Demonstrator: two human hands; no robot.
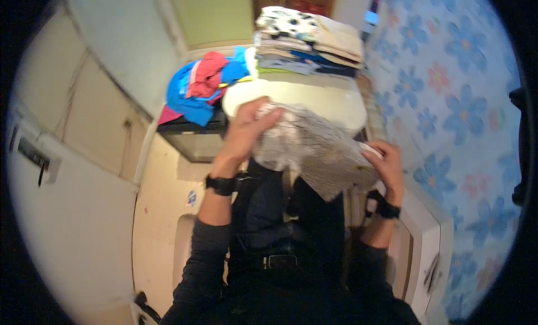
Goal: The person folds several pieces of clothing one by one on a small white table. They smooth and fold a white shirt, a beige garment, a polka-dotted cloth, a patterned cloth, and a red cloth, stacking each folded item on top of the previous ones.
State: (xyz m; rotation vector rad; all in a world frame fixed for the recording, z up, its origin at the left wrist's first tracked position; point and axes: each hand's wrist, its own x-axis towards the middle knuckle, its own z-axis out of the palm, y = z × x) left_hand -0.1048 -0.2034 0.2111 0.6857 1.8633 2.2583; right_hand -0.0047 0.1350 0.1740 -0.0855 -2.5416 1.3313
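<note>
A grey patterned cloth or garment (323,148) is stretched between my two hands, above my lap. My left hand (252,125) pinches its upper left corner, where the fabric looks pale and bunched. At the right end, my right hand (386,161) grips the opposite edge between thumb and fingers. The cloth's lower part droops to a point over my dark trousers, and motion blurs it. Just beyond it lies a cream-coloured tabletop or board (294,91), partly hidden by the cloth and my left hand.
Folded clothes stand in two stacks (286,43) (338,41) at the table's far end. A loose heap of blue and red clothes (201,83) lies to the left on a black-edged box (189,136). A flowered blue curtain (454,94) hangs at right; a white door (75,207) is at left.
</note>
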